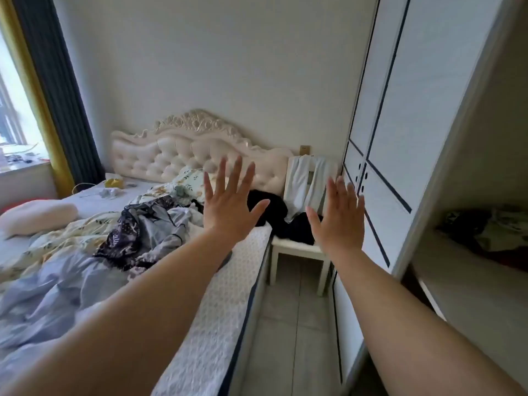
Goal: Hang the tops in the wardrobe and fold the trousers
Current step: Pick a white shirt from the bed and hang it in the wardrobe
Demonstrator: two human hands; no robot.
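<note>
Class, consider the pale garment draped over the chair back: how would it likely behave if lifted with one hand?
The pale garment hangs in soft folds over the chair back, so it is probably floppy and would sag. It looks thin, so likely light. Merely draped, it may slide off if pushed.

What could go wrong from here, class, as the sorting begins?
The clothes on the bed lie tangled with the quilt, so a pull may drag bedding along.
The dark pile straddles bed and chair and may slip to the floor.
The wardrobe doors look shut: awkward with full arms.
</note>
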